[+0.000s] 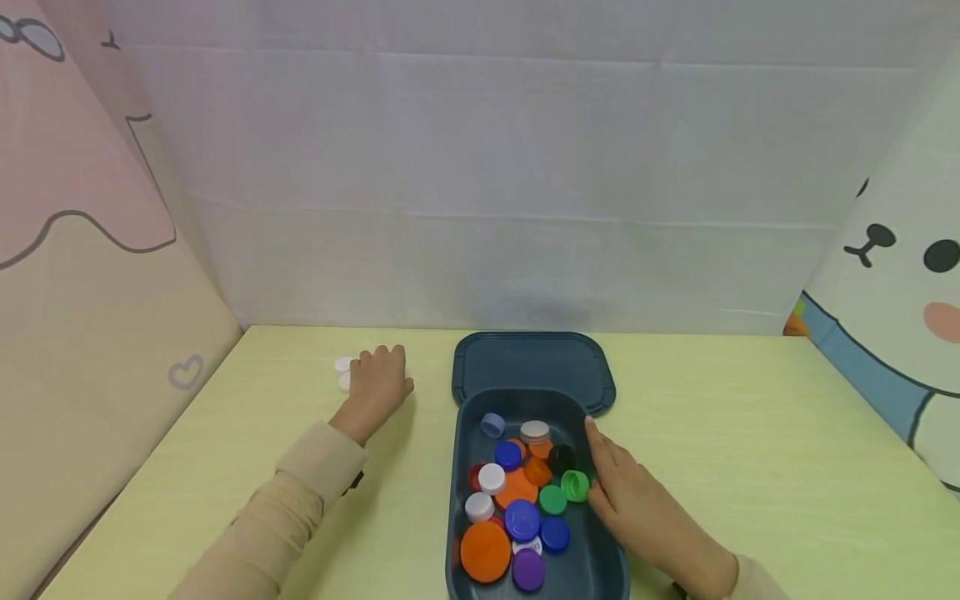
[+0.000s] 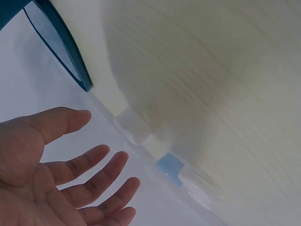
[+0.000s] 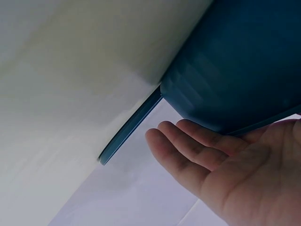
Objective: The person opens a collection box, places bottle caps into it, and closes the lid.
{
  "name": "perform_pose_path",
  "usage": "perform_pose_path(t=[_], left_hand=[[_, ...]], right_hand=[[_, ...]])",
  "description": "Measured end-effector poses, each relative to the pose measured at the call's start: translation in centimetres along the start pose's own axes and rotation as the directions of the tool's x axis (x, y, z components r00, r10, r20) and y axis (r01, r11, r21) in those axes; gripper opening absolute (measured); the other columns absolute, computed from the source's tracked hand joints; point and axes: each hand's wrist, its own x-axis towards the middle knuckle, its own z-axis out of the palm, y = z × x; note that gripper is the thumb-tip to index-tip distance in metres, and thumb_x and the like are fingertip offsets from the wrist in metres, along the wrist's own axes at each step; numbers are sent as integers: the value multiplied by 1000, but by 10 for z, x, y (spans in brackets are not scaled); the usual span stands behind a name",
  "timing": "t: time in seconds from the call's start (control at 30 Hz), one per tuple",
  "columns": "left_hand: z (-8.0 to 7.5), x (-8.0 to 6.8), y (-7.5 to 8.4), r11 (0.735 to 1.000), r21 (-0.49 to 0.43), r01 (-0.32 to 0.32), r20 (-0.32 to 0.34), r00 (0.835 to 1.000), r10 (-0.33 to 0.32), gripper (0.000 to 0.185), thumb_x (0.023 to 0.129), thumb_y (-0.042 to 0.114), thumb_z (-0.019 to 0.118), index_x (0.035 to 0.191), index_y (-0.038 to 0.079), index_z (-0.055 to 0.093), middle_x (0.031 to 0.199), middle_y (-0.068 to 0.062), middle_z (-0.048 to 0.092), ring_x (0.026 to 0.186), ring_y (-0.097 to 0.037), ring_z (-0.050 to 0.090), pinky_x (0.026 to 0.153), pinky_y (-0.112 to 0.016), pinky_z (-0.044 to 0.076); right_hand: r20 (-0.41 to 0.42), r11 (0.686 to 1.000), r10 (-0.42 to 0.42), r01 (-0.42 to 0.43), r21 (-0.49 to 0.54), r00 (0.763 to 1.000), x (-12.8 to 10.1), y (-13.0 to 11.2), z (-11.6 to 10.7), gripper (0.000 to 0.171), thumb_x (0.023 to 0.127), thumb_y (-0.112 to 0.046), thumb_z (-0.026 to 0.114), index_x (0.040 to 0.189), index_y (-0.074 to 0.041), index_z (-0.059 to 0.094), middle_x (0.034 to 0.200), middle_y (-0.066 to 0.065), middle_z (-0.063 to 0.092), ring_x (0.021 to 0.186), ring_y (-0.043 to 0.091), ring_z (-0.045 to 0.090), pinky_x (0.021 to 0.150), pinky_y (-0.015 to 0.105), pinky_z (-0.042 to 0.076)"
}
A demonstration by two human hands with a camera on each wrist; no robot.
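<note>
My left hand (image 1: 377, 385) hovers over the left part of the table beside a few white caps (image 1: 343, 365), partly hidden behind it. Its fingers are spread and loosely bent, holding nothing, in the left wrist view; a light blue cap (image 2: 170, 167) and a whitish cap (image 2: 133, 125) lie beyond them. My right hand (image 1: 651, 512) rests along the right side of a dark blue box (image 1: 592, 575), fingers extended against its outer wall (image 3: 221, 94). Inside lie several bottle caps, among them a large orange cap (image 1: 485, 552), a purple cap (image 1: 528, 570) and a light green cap (image 1: 575, 486).
The box's dark blue lid (image 1: 534, 367) lies flat behind it, touching or just under its far edge. A white cloth wall (image 1: 480, 167) rises at the table's back. Printed panels (image 1: 90, 333) stand at both sides of the pale yellow table (image 1: 750, 433).
</note>
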Motion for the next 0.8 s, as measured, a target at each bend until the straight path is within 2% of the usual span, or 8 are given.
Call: perform_pose_path(t=[0.1,0.27,0.43,0.6,0.8], left_hand=[[3,5,-5,1000,3,12,10,1000,-12,27,82,22,63,94,-1,56,88,-17,58,83,-38,55,76,-49,46],[7,11,-13,999,-6,34,63,997,-34,31,82,23,64,96,-2,54,91,-19,58,86,-40,54,79,-51,45],[10,15,-16,999,-24,42,93,995,-40,31,82,24,64,95,-2,54,94,-20,58,89,-41,53,82,-53,44],[12,17,-15,998,-33,51,95,994,-48,26,80,21,64,92,-1,56,92,-19,59,88,-39,54,81,-51,44],[15,18,-14,999,0,35,75,997,-35,25,81,20,64,93,-1,58,93,-19,61,88,-40,54,80,-51,44]], right_hand=[[2,1000,2,-2,1,1000,0,0,0,64,89,-14,47,144,0,19,140,21,38,125,34,42,98,48,39],[8,1000,3,-3,4,1000,0,0,0,64,89,-14,47,144,0,18,141,21,38,126,35,42,98,49,39],[14,1000,5,-5,6,1000,1,1,0,64,89,-14,46,144,0,18,141,21,37,126,35,42,98,49,39],[13,1000,5,-5,8,1000,1,1,0,63,89,-14,46,144,0,19,142,20,37,126,34,41,98,49,39],[-6,1000,-2,2,6,1000,0,0,1,63,88,-13,48,143,1,21,141,20,39,125,34,42,98,48,39]])
